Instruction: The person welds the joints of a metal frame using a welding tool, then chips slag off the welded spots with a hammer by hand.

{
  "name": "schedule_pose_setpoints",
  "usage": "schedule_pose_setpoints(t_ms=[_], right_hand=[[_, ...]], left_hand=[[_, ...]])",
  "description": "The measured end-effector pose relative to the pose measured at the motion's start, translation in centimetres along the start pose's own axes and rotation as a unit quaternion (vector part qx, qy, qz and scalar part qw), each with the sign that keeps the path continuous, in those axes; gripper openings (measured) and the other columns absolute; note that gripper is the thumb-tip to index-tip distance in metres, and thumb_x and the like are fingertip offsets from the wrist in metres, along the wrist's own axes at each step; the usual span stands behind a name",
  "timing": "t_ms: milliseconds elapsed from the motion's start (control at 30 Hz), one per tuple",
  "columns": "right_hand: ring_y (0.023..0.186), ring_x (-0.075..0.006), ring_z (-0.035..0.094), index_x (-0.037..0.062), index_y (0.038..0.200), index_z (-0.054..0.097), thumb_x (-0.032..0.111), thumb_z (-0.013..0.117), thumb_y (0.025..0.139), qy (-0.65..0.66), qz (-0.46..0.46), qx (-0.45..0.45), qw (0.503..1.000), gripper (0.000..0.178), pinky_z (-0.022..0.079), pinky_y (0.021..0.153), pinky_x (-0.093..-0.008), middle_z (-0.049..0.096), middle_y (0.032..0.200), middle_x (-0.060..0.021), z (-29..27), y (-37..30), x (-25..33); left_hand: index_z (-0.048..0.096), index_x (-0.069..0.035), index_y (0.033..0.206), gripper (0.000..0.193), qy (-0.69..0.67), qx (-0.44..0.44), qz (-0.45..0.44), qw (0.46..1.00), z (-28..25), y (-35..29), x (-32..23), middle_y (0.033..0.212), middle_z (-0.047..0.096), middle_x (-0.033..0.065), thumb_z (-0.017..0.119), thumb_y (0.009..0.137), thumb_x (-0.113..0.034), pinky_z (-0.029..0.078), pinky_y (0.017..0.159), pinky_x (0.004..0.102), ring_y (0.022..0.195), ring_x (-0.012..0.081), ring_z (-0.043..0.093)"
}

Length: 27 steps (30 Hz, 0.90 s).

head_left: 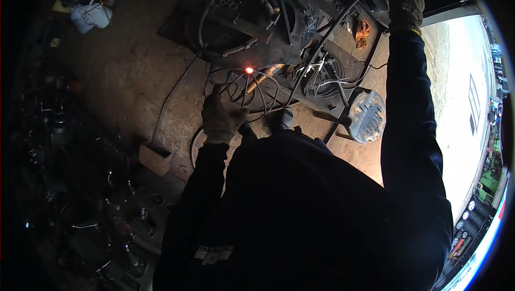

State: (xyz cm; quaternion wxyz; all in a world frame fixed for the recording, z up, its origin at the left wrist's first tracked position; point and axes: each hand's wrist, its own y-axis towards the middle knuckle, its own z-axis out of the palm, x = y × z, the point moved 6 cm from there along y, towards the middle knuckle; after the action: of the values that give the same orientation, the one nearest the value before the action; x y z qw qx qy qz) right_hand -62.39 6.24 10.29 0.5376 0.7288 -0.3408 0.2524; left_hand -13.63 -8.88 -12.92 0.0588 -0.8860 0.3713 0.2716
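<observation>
A bunch of thin metal rods [260, 93] spreads out from one orange-red glowing spot [249, 70] beside the edge of a dark round metal table [236, 49]. My left hand [217, 118], in a worn work glove, is at the near left ends of these rods, with its forefinger and thumb against them. The grip looks closed, though the palm side is hidden. Stretched far forward at the upper right is my right hand [406, 4], also gloved. It is curled around a dark part among the machinery there, too shadowed to name.
A metal-topped stool [367, 115] stands to the right. Orange gloves [362, 33] lie beyond it, near cables and metal scraps [330, 76]. A wooden block [155, 158] and dark machinery [80, 183] are at left. A white bucket [91, 16] stands far left.
</observation>
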Motion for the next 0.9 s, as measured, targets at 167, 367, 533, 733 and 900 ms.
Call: schedule_pose_setpoints(t_ms=[167, 367, 533, 733, 900], right_hand=[[0.101, -0.0232, 0.072, 0.0028, 0.130, 0.066, 0.037, 0.076, 0.093, 0.137, 0.041, 0.066, 0.988, 0.051, 0.055, 0.091, -0.0367, 0.075, 0.114, -0.0135, 3.8, -9.1, -1.6], [0.115, -0.0258, 0.069, 0.0017, 0.138, 0.060, 0.021, 0.073, 0.094, -0.122, 0.094, 0.368, 0.917, 0.050, 0.056, 0.097, -0.0387, 0.074, 0.118, -0.0155, 12.4, -19.4, 1.5], [0.119, -0.0336, 0.066, 0.0012, 0.138, 0.058, 0.022, 0.059, 0.101, -0.272, -0.189, 0.507, 0.795, 0.042, 0.056, 0.097, -0.0435, 0.069, 0.124, -0.0201, 16.1, -21.5, 2.1], [0.119, -0.0372, 0.065, 0.0014, 0.137, 0.058, 0.024, 0.053, 0.104, -0.228, -0.309, 0.344, 0.857, 0.040, 0.056, 0.097, -0.0455, 0.066, 0.127, -0.0216, 18.5, -22.2, -1.3], [0.118, -0.0394, 0.063, 0.0015, 0.138, 0.056, 0.026, 0.055, 0.103, -0.257, -0.289, 0.416, 0.823, 0.043, 0.053, 0.100, -0.0467, 0.063, 0.127, -0.0219, 19.7, -21.9, -2.5]], left_hand=[[0.038, 0.000, 0.152, 0.109, -0.014, 0.041, -0.058, 0.997, 0.6, -0.5, 0.6, 0.138, 0.055, 0.0231, 0.094, 0.067, -0.039, 0.047, 0.109, 0.0507, 0.129, 0.0399, 0.054], [0.040, 0.000, 0.150, 0.106, -0.025, 0.051, -0.060, 0.997, 0.1, -0.1, 0.7, 0.135, 0.058, 0.0231, 0.094, 0.068, -0.039, 0.048, 0.108, 0.0517, 0.128, 0.0399, 0.056], [0.041, -0.001, 0.149, 0.104, 0.006, -0.021, 0.020, 1.000, -0.4, 0.3, -0.2, 0.132, 0.059, 0.0223, 0.095, 0.067, -0.036, 0.049, 0.105, 0.0521, 0.125, 0.0398, 0.058], [0.042, 0.000, 0.147, 0.105, -0.002, -0.054, 0.081, 0.995, -0.7, 0.3, 0.2, 0.125, 0.060, 0.0216, 0.097, 0.065, -0.034, 0.050, 0.100, 0.0519, 0.117, 0.0395, 0.060], [0.044, 0.001, 0.144, 0.102, -0.005, -0.045, 0.064, 0.997, -0.8, 0.9, 0.0, 0.123, 0.061, 0.0218, 0.097, 0.064, -0.034, 0.052, 0.099, 0.0514, 0.116, 0.0400, 0.061]])
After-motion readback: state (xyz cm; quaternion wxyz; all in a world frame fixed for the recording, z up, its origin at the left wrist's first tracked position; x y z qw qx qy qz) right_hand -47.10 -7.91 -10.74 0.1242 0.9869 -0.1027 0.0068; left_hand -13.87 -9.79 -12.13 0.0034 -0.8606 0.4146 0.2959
